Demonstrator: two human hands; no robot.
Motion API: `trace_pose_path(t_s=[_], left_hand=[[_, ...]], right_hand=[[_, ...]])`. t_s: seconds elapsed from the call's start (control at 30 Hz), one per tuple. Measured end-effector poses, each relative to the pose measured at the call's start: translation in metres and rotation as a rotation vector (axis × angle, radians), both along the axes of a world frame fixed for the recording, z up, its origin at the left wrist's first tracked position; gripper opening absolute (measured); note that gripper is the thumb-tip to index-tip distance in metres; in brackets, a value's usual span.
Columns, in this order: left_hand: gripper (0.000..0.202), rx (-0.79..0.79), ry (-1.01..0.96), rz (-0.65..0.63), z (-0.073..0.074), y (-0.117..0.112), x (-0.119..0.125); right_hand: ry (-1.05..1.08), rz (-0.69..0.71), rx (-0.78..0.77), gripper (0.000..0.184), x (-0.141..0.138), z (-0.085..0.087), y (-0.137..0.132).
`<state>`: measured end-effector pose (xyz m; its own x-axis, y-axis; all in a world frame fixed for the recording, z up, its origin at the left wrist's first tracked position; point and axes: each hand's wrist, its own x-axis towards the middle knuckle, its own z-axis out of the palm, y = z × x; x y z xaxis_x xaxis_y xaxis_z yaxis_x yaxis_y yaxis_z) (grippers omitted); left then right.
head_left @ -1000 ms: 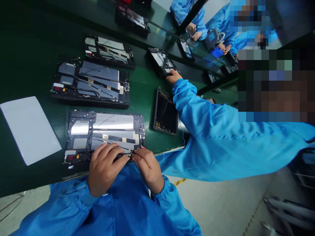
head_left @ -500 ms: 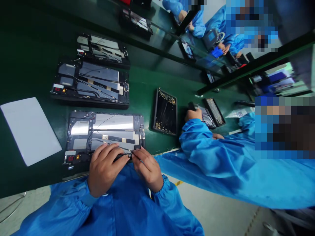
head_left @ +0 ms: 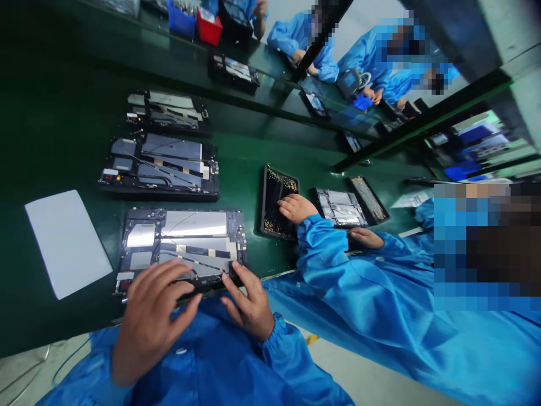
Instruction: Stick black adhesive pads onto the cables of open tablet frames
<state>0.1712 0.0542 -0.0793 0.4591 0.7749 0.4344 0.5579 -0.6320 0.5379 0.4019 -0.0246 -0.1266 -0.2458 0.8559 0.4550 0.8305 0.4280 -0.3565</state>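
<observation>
An opened tablet lies on the green bench right in front of me, its silvery inside, thin cables and dark strips facing up. Over its lower left part is my left hand, fingers spread and holding nothing. My right hand has its fingers apart, with the fingertips at the tablet's lower right edge, by a thin black cable. Whether the fingertips press on that cable I cannot tell. The part of the near edge under my left hand is hidden.
Further back lie two more opened tablets, one nearer and one behind. A white sheet is at left. At right, a co-worker's hand reaches over a black tray of small gold-coloured parts. A dark post rises behind.
My hands have moved apart; the left has drawn back to the left and its fingers have spread. The co-worker's hand has moved left to the black tray. The view has shifted slightly.
</observation>
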Motion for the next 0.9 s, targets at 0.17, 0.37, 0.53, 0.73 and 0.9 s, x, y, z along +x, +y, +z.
trace_pose_path(t_s=[0.17,0.37,0.53,0.73,0.9], left_hand=[[0.058,-0.297,-0.001,0.432,-0.015,0.012,-0.042],[0.056,-0.365,-0.113,0.484,-0.046,0.007,-0.048],[0.054,-0.340,-0.158,0.482,-0.029,0.008,-0.051],[0.059,-0.334,-0.208,0.469,0.022,0.124,-0.061],[0.058,-0.393,-0.206,0.484,0.014,0.202,-0.062]], right_hand=[[0.266,-0.200,-0.138,0.052,-0.001,-0.004,0.005],[0.590,-0.399,-0.217,0.055,-0.013,-0.035,0.011],[0.666,-0.442,-0.234,0.055,-0.012,-0.007,0.017],[0.672,-0.237,-0.224,0.068,-0.009,0.020,0.148],[0.646,-0.231,-0.193,0.081,-0.024,-0.011,0.229]])
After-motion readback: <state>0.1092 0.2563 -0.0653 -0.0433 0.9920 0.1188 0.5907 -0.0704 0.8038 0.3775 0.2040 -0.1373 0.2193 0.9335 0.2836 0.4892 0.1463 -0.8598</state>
